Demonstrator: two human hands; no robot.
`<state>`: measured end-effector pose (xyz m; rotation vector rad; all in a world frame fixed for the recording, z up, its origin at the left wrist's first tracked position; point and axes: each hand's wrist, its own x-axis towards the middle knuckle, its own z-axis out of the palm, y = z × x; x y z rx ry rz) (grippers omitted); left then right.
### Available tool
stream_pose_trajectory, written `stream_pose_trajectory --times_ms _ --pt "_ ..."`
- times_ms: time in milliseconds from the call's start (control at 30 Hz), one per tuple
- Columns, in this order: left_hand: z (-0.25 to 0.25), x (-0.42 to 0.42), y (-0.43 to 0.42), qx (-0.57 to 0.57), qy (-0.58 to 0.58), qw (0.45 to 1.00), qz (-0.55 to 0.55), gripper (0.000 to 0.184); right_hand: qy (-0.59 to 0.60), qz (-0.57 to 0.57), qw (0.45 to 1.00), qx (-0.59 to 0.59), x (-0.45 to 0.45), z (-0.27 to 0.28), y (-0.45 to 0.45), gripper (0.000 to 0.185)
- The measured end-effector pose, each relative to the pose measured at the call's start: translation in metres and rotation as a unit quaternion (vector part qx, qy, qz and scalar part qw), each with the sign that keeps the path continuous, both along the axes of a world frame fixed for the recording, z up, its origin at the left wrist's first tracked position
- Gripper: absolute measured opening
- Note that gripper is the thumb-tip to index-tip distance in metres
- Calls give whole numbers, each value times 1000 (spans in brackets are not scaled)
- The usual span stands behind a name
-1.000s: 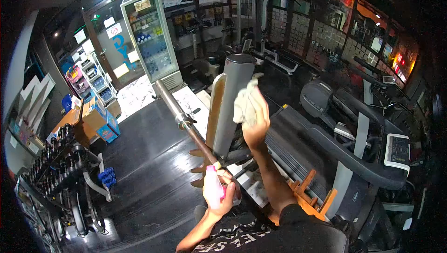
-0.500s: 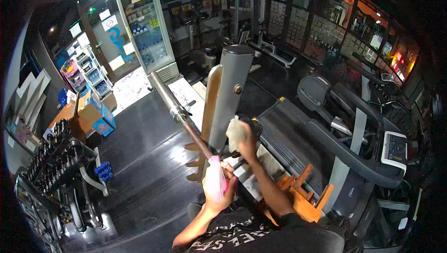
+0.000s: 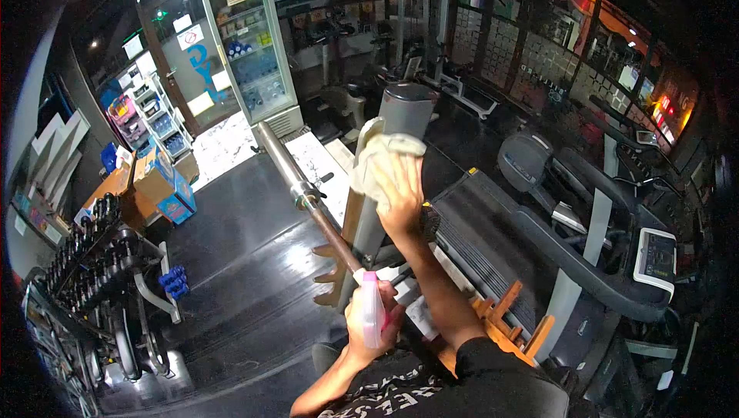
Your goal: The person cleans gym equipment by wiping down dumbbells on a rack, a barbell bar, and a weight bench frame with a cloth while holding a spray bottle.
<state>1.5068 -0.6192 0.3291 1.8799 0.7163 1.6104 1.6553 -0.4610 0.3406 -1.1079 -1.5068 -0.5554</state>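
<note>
My left hand [image 3: 362, 324] is closed around a translucent spray bottle [image 3: 372, 318] with a pink part, close to my chest. Beside it, the near end of a barbell [image 3: 327, 227] slants away to the upper left. My right hand [image 3: 400, 196] presses a pale cloth [image 3: 376, 162] against the upper part of a grey upright post [image 3: 408, 114], fingers spread over the cloth. A metal plate with hook-shaped notches [image 3: 329, 275] runs along the post's left side, partly covered by the cloth and my arm.
A dumbbell rack [image 3: 108, 264] stands at the left, cardboard boxes [image 3: 158, 183] behind it. Farther back is a glass-door fridge [image 3: 254, 56]. A treadmill [image 3: 539, 241] fills the right side, with a wooden object [image 3: 504, 318] near my right elbow.
My right hand has moved up and slightly left with the cloth, which now lies spread on the post's top part. My left hand still holds the spray bottle, slightly lower.
</note>
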Motion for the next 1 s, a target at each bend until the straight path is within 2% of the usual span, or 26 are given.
stream_pose_trajectory --times_ms 67,100,167,200,267,300,367,400,433,500,567,633,667,767,833,867,900,933,967,1000 --pt "0 1 2 -12 -8 1000 1 37 -24 42 996 -71 1 -24 -13 62" --pt "-2 1 2 -12 -9 1000 2 37 -25 43 996 -71 1 -43 -21 62" --pt "-6 1 0 -24 -24 999 8 35 18 92 975 -200 6 -88 -36 63" --pt "-5 1 -1 -25 -27 999 9 35 15 92 975 -201 9 -105 -38 63" --pt "-1 2 -1 -29 -45 999 -1 35 142 163 954 -209 17 -123 -43 54" --pt "0 1 0 -30 -48 998 -1 35 140 162 954 -210 21 -126 -43 54" --pt "4 0 3 33 12 999 19 34 336 128 915 -184 27 -129 -41 48" --pt "6 1 3 28 10 999 17 32 295 75 937 -169 31 -135 -39 46" --pt "4 2 3 30 12 999 17 32 325 168 924 -113 27 -74 -51 48" --pt "-7 4 1 -75 -70 994 -29 33 256 185 948 -24 22 -43 -43 48" --pt "-6 2 2 -52 -47 997 -12 34 55 58 997 24 12 14 -33 49" --pt "-9 0 1 -30 -24 999 5 36 13 50 998 -19 -3 30 -13 55" --pt "-11 -2 -1 -52 -21 998 1 35 -18 -12 999 -29 -15 33 -13 58" --pt "-11 -5 -2 -73 -45 996 -5 32 -20 16 998 -63 -25 -20 -10 58" --pt "-11 -7 -2 -76 -76 994 -6 30 -56 32 989 -136 -27 -60 -28 52" --pt "-11 -9 0 -36 -26 999 9 30 -58 34 988 -137 -26 -77 -40 52" --pt "-12 -10 1 4 24 999 25 30 -66 87 978 -179 -24 -91 -52 49" --pt "-16 -10 1 3 24 999 27 30 -73 139 963 -221 -21 -103 -56 46" --pt "-20 -9 1 -54 -1 999 1 32 -73 141 962 -224 -17 -111 -57 46" --pt "-23 -8 0 -111 -26 993 -27 34 16 186 946 -267 -13 -118 -57 43"
